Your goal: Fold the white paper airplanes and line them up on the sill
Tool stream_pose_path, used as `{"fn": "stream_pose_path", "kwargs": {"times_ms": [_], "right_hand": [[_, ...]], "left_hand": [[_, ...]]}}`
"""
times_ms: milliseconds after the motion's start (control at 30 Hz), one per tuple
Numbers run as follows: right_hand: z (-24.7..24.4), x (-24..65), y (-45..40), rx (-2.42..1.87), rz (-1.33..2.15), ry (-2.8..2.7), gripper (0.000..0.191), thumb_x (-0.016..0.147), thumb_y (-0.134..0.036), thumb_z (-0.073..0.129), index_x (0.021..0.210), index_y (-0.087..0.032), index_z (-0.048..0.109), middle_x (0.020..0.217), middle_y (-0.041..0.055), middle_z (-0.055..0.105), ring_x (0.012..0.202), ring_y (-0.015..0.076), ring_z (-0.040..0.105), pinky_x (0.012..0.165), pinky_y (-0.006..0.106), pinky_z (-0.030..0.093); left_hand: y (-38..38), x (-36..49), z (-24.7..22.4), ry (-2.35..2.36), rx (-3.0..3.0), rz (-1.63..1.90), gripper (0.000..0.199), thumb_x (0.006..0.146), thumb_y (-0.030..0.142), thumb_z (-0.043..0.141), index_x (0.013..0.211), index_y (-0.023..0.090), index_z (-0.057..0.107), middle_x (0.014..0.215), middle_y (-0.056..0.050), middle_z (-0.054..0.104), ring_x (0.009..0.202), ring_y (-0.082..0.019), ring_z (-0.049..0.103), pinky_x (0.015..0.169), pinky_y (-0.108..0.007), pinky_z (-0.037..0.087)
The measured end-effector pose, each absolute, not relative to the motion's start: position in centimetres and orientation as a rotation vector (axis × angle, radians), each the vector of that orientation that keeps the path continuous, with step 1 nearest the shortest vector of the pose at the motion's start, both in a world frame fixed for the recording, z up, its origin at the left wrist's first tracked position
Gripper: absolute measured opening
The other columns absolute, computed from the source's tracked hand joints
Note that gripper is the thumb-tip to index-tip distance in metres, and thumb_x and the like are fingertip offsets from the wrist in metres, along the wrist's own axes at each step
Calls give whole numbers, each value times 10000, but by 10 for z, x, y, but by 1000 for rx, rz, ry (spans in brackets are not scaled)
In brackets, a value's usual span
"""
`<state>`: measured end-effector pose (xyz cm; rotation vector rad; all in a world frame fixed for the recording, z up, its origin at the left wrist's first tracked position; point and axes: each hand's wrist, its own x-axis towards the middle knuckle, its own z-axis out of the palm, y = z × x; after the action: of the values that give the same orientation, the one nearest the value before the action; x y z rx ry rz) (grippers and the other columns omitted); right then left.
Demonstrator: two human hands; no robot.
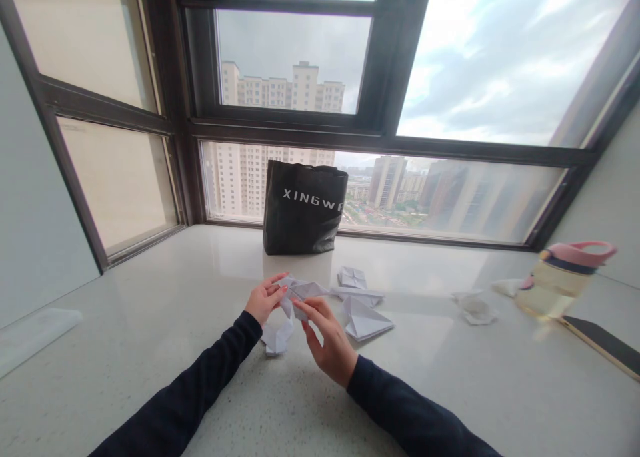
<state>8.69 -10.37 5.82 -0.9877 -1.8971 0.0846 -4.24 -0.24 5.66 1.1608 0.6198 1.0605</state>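
My left hand [265,298] pinches the left side of a folded white paper piece [307,289] above the counter. On its near right side, my right hand [327,337] grips the same paper, fingertips on its lower edge. Below my hands lies another folded paper [278,337], partly hidden by them. To the right rest a folded paper with a pointed shape [365,320], a long flat folded paper [359,296] and a small square folded one [353,277].
A black bag [305,210] stands by the window on the white counter [240,404]. Rightward are crumpled white tissue [475,308], a bottle with a pink lid [557,284] and a phone [603,344]. A whitish flat object [37,337] lies at far left.
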Motion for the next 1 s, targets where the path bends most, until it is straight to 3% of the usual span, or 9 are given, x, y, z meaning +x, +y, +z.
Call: {"fn": "stream_pose_path", "kwargs": {"times_ms": [133,233,367,500,700,900,1000], "right_hand": [[55,90,-99,-1021,114,-1842,477,747,-38,375,1178,-236,420,998,85,482,938,182,469,830,350,413],[51,91,-96,-1025,147,-1830,482,741,-33,383,1175,-238,427,1007,80,493,913,174,478,804,334,426],[48,92,-93,-1010,171,-1826,466,728,-16,383,1138,-222,464,978,77,508,885,169,485,773,319,435],[48,91,-93,-990,169,-1820,459,718,-4,382,1115,-211,482,955,76,515,868,165,490,768,311,433],[49,90,-94,-1020,165,-1859,460,716,2,369,1112,-209,471,990,77,502,916,170,480,803,317,416],[53,89,-102,-1150,-71,-1929,431,743,-34,381,1134,-206,440,977,75,507,904,190,460,816,379,386],[51,83,-105,-1193,-91,-2145,420,776,-146,446,1190,-201,402,1058,86,511,963,208,433,832,374,370]], "left_hand": [[-13,-40,59,619,1131,953,684,587,188,716,1192,216,396,1030,-89,559,716,-157,589,647,-294,487],[-16,-39,62,607,1102,902,544,594,112,687,1094,191,488,1102,-88,502,743,-152,586,671,-294,494],[-15,-40,65,592,1027,861,363,609,28,581,949,154,552,976,-61,557,675,-131,591,617,-259,499],[-16,-40,66,594,962,853,246,675,109,575,914,154,536,794,-44,611,585,-120,595,552,-238,495],[-16,-34,61,648,1003,963,282,603,182,719,819,131,546,658,-33,640,515,-101,588,517,-191,486],[-2,-41,61,737,920,1180,244,610,154,711,784,128,543,594,-6,637,483,-83,579,505,-169,487],[6,-47,60,772,882,1247,223,631,147,694,791,137,540,605,3,637,481,-74,580,509,-158,486]]}}
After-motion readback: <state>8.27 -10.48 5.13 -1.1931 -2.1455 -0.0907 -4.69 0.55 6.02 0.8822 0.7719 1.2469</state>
